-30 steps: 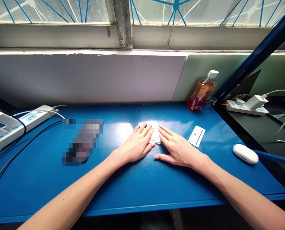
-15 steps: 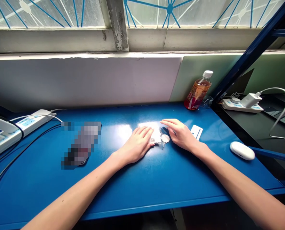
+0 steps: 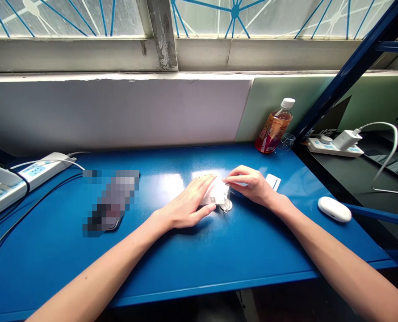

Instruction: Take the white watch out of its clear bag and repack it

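Laid out on a glossy blue table: at the centre, a white packet with a small disc at its four o'clock; at nine, a phone, mostly pixelated; farther out towards ten, a white power strip and black cable; at one, a bottle, a clear ring just beside it; at two, a white card; at three, a rounded white case.

Left hand flat over a white packet, right hand at its edge, on blue table.
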A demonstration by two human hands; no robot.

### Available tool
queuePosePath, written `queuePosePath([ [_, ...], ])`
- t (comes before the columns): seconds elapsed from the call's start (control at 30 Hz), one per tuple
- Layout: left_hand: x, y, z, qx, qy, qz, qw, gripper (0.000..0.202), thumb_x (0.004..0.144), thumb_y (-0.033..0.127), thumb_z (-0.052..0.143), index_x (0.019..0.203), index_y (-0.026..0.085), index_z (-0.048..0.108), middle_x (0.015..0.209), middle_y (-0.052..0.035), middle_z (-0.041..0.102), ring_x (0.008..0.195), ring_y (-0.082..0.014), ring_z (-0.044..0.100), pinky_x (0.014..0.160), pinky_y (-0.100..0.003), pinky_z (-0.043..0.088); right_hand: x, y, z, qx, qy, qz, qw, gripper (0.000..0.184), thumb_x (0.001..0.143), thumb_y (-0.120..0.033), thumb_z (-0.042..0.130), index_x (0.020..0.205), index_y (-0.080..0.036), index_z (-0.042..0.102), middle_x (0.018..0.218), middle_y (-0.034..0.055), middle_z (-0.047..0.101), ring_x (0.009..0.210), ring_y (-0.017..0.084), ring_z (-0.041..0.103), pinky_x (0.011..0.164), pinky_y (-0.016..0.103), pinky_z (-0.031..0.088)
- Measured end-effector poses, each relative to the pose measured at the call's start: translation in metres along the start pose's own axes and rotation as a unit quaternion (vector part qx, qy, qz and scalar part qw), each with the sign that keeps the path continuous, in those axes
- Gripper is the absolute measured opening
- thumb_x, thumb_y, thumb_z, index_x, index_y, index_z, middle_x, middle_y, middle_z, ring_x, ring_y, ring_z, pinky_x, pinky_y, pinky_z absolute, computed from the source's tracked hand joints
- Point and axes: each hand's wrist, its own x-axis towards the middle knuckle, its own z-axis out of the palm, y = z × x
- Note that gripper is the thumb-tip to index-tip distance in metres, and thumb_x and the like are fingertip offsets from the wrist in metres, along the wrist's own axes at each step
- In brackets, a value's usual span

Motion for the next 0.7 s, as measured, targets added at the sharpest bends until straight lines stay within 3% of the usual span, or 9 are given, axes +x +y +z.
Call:
queuePosePath([
  [0.13,-0.001,-0.002,-0.004,-0.042,0.063,-0.022,0.997,0.066,0.103,0.051,0.031,0.157,0.017,0.017,0.16,-0.018,0.03,0.148,-0.0312,0.029,0.119,-0.051,0.029,0.004,-0.003,-0.007,0.032,0.009,0.02,0.999,0.018,0.095,-0.03,0.061,0.094,-0.025,0.078,0.088,0.0058,0.072,0.075,0.016,0.068,0.066,0.03,0.056],
  [0.27,0.001,-0.003,-0.003,-0.058,0.134,-0.006,0.989,0.065,0.103,0.057,0.022,0.154,0.017,0.026,0.155,-0.0185,0.037,0.146,-0.0307,0.033,0.119,-0.051,0.03,0.009,-0.011,-0.014,0.119,0.025,0.086,0.989,0.015,0.089,-0.035,0.068,0.09,-0.025,0.08,0.091,0.0062,0.073,0.078,0.019,0.07,0.072,0.034,0.059],
  [0.43,0.002,-0.005,-0.001,-0.075,0.183,0.001,0.98,0.066,0.103,0.06,0.018,0.149,0.016,0.035,0.148,-0.0188,0.046,0.14,-0.0297,0.041,0.116,-0.048,0.034,0.011,-0.017,-0.019,0.25,0.05,0.169,0.952,0.014,0.08,-0.036,0.078,0.082,-0.022,0.079,0.083,0.006,0.076,0.077,0.022,0.071,0.071,0.036,0.059],
  [0.57,0.002,-0.007,0.0,-0.085,0.212,0.002,0.974,0.067,0.102,0.063,0.017,0.145,0.017,0.04,0.143,-0.0178,0.05,0.134,-0.0304,0.047,0.112,-0.049,0.038,0.014,-0.021,-0.021,0.301,0.105,0.254,0.913,0.015,0.076,-0.036,0.081,0.079,-0.021,0.079,0.075,0.0037,0.075,0.068,0.018,0.066,0.063,0.032,0.056],
  [0.7,0.003,-0.005,0.001,-0.078,0.23,0.004,0.97,0.059,0.103,0.055,0.028,0.148,0.017,0.035,0.139,-0.018,0.051,0.126,-0.029,0.054,0.109,-0.048,0.042,0.017,-0.022,-0.02,0.337,0.1,0.303,0.886,0.018,0.076,-0.038,0.08,0.076,-0.019,0.079,0.071,0.0018,0.071,0.063,0.014,0.061,0.056,0.028,0.052],
])
